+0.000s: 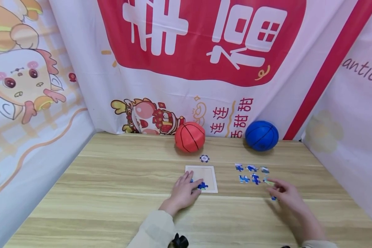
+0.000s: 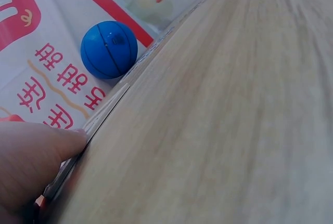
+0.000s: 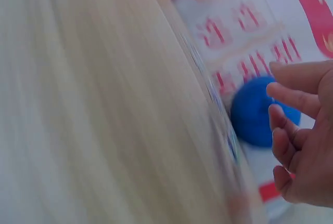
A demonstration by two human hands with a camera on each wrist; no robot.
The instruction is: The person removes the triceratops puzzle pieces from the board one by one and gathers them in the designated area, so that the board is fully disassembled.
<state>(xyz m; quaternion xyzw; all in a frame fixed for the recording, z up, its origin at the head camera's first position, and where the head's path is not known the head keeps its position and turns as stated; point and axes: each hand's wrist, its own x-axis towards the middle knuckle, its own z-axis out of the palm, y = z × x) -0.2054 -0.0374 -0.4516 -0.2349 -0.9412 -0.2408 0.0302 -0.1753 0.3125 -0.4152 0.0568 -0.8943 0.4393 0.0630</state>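
My left hand (image 1: 183, 189) rests on the left side of a square white-rimmed puzzle tray (image 1: 215, 181), fingers spread. Beside its thumb lie blue jigsaw pieces (image 1: 202, 186), partly covered by the hand. In the left wrist view the thumb (image 2: 67, 143) touches the tray's edge. To the right, my right hand (image 1: 289, 198) hovers over the near end of several loose jigsaw pieces (image 1: 255, 178), which lie in rows. Its fingers are loosely bent and apart, with nothing between them in the right wrist view. One dark blue piece (image 1: 274, 198) shows partly beneath this hand.
Behind the tray lies a small round chip (image 1: 204, 158). A red ball (image 1: 189, 137) and a blue ball (image 1: 261, 135) stand at the table's back edge, against a printed cloth (image 1: 204, 93). Cloth walls also border the wooden table (image 1: 111, 193) left and right.
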